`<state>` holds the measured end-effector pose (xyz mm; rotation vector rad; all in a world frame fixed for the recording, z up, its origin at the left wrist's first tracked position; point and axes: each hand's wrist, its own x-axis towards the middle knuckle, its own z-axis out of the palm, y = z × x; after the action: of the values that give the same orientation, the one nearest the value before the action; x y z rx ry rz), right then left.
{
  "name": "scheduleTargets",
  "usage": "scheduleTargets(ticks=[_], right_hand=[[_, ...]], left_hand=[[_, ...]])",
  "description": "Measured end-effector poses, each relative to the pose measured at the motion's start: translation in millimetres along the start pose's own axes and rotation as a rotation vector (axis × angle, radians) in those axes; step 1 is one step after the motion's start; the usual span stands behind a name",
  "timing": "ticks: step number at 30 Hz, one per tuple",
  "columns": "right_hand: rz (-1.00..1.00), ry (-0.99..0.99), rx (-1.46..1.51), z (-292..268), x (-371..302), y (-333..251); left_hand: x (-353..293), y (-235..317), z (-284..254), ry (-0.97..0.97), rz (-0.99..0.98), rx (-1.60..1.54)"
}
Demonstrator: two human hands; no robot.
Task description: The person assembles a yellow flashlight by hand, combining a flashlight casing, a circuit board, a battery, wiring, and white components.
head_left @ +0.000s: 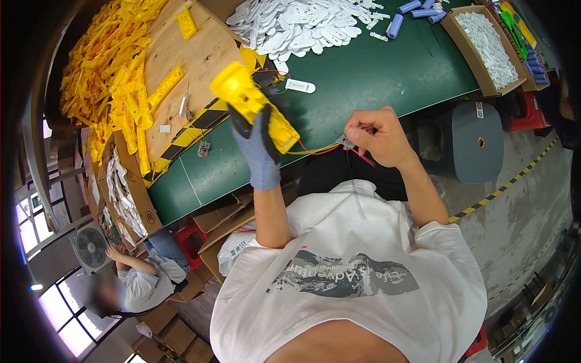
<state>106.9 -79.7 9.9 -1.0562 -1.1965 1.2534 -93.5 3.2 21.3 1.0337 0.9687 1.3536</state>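
My left hand (259, 145), in a grey-blue glove with dark fingers, is closed around a yellow plastic housing (245, 91), tilted above the table's near edge. Red and yellow wires (311, 150) run from the housing's lower end toward my right hand (382, 138). That bare hand pinches a small circuit board (345, 141) between thumb and fingers, and the wires reach it. Beyond the housing, a white oval plastic piece (301, 86) lies on the green table top (387, 72).
Yellow housings (103, 66) are heaped on a wooden board (172, 57) at the left. White plastic pieces (296, 24) pile up at the back. Purple cylindrical cells (394, 26) lie beside a carton (484, 51) of small white parts. A grey stool (478, 145) stands right; another person (145, 281) sits at lower left.
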Motion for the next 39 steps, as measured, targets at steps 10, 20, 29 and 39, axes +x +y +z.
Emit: scheduleTargets(ticks=[10,20,29,39], right_hand=[[0.014,0.265,-0.537,42.2,42.4,-6.4],[-0.045,0.343,-0.609,39.7,40.3,6.7],[-0.018,0.226,-0.112,25.5,33.8,9.6],[0.029,0.193,-0.100,15.5,29.4,4.9]], left_hand=[[-26.8,-27.7,6.2,-0.283,-0.282,0.071],[-27.9,-27.7,14.1,-0.258,-0.213,0.250],[-26.6,-24.7,14.3,-0.225,-0.352,0.038],[-30.8,-25.5,14.1,-0.316,-0.299,0.035]])
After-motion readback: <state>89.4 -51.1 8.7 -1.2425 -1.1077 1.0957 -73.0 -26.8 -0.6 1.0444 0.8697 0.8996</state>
